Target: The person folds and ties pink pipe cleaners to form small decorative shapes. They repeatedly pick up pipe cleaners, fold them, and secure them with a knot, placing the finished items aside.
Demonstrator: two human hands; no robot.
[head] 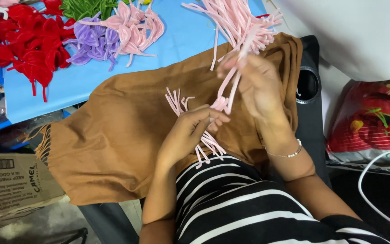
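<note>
Cloth (113,135) brown over lap, blue table (181,36), cardboard box (10,180) beside

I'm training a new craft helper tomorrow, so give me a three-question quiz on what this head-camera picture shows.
1. True or false: the left hand and the right hand both grip the bundle of pale pink fuzzy strips.
2. What lies under the hands? A) a brown fringed cloth B) a white towel C) a sheet of green paper
3. Which colour of folded fuzzy petal shapes lies furthest left on the light blue table sheet?

Key
1. True: the left pinches it low, the right holds it higher up.
2. A
3. Red: the pile of red petal shapes lies left of the purple ones and the pink ones.
</note>
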